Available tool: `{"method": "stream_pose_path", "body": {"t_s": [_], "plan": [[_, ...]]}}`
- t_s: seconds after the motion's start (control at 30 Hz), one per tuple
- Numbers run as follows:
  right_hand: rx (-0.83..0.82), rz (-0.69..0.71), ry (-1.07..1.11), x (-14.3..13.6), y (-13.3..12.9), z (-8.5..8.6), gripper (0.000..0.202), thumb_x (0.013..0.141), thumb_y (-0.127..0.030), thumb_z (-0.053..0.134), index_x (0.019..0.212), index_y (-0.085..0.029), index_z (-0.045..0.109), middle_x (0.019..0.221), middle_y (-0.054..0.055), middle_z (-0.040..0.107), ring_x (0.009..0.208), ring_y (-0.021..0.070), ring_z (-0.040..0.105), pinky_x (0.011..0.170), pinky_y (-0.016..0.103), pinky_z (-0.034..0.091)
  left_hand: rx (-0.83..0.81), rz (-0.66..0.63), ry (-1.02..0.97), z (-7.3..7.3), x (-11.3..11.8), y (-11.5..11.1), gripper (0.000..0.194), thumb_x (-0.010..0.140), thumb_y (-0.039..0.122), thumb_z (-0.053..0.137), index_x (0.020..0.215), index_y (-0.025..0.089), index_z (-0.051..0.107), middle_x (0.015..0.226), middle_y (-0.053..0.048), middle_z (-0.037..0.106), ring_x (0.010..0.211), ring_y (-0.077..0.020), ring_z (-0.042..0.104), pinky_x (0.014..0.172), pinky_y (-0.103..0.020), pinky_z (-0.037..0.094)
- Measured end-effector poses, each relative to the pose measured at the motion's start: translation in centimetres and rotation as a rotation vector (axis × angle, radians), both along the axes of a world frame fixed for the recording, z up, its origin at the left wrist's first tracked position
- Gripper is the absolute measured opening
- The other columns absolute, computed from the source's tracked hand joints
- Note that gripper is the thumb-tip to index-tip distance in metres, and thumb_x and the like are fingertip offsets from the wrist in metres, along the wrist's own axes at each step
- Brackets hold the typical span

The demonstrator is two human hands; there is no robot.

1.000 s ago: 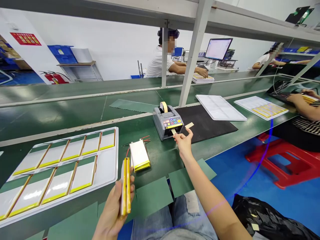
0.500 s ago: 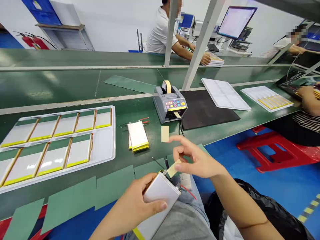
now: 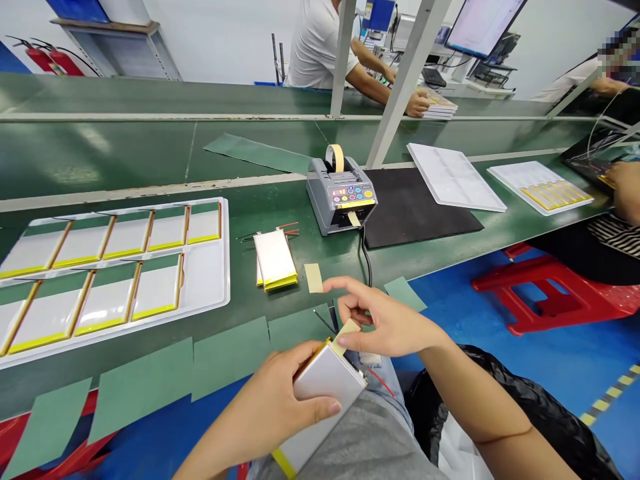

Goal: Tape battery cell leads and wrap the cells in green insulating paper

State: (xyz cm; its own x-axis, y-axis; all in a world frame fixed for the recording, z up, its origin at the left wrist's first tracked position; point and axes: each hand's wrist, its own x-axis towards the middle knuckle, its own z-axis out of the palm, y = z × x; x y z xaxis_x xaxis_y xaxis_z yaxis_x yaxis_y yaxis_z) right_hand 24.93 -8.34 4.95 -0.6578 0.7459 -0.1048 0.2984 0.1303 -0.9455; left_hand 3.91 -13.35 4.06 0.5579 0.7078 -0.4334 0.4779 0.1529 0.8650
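Observation:
My left hand (image 3: 273, 400) is wrapped round a silver pouch battery (image 3: 327, 387) with yellow tape at its lower end, tilted above my lap. A black lead and a red wire (image 3: 381, 381) come from its upper end. My right hand (image 3: 387, 319) has its thumb on a short piece of cream tape (image 3: 346, 332), which touches the battery's top corner. A second tape piece (image 3: 313, 278) clings to the right index fingertip. Two or so stacked batteries (image 3: 276, 257) lie on the green bench beyond, beside a grey tape dispenser (image 3: 341, 197) with a tape end sticking out.
At left, a white tray (image 3: 205, 283) carries several batteries. Green sheets (image 3: 233, 357) line the bench's front edge. A black mat (image 3: 420, 217), a white tray (image 3: 455, 177) and a red stool (image 3: 555, 287) are at right. Co-workers (image 3: 320, 50) sit across and at far right.
The tape under my right thumb has come down onto the battery's top corner. The right index finger, with its tape piece, has shifted slightly left. The camera view has tilted a little.

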Motion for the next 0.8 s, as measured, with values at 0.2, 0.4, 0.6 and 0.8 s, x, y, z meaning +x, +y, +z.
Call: {"method": "stream_pose_path", "body": {"t_s": [0.2, 0.4, 0.6, 0.8], "plan": [[0.023, -0.040, -0.067, -0.2, -0.3, 0.3, 0.061, 0.076, -0.017, 0.065, 0.129, -0.025, 0.037, 0.062, -0.010, 0.042, 0.052, 0.0078, 0.039, 0.050, 0.020, 0.031, 0.017, 0.034, 0.018, 0.1, 0.2, 0.0, 0.036, 0.071, 0.036, 0.066, 0.105, 0.024, 0.064, 0.088, 0.001, 0.069, 0.078, -0.0196, 0.058, 0.067, -0.026, 0.042], [0.188, -0.084, -0.267, -0.7, -0.8, -0.1, 0.069, 0.074, -0.025, 0.065, 0.134, -0.029, 0.031, 0.066, -0.009, 0.043, 0.055, 0.0096, 0.041, 0.054, 0.023, 0.032, 0.007, 0.095, 0.061, 0.1, 0.5, -0.3, 0.039, 0.071, 0.035, 0.065, 0.109, 0.026, 0.063, 0.092, -0.001, 0.070, 0.080, -0.0217, 0.060, 0.068, -0.028, 0.045], [0.262, -0.086, -0.293, 0.2, -1.0, -0.7, 0.089, 0.072, -0.036, 0.069, 0.143, -0.028, 0.016, 0.081, -0.003, 0.050, 0.065, 0.0132, 0.047, 0.061, 0.027, 0.039, -0.026, 0.121, 0.120, 0.4, 0.4, -0.2, 0.036, 0.070, 0.035, 0.067, 0.106, 0.027, 0.063, 0.086, 0.002, 0.071, 0.074, -0.0198, 0.060, 0.064, -0.026, 0.044], [0.516, -0.406, 0.102, -0.6, -2.7, -0.6, 0.062, 0.080, -0.016, 0.064, 0.131, -0.030, 0.032, 0.085, -0.001, 0.059, 0.073, 0.0144, 0.054, 0.069, 0.029, 0.047, 0.148, 0.222, 0.260, -0.7, 0.1, -0.7, 0.035, 0.072, 0.042, 0.066, 0.105, 0.031, 0.062, 0.090, 0.003, 0.071, 0.072, -0.0202, 0.060, 0.065, -0.027, 0.042]]}}
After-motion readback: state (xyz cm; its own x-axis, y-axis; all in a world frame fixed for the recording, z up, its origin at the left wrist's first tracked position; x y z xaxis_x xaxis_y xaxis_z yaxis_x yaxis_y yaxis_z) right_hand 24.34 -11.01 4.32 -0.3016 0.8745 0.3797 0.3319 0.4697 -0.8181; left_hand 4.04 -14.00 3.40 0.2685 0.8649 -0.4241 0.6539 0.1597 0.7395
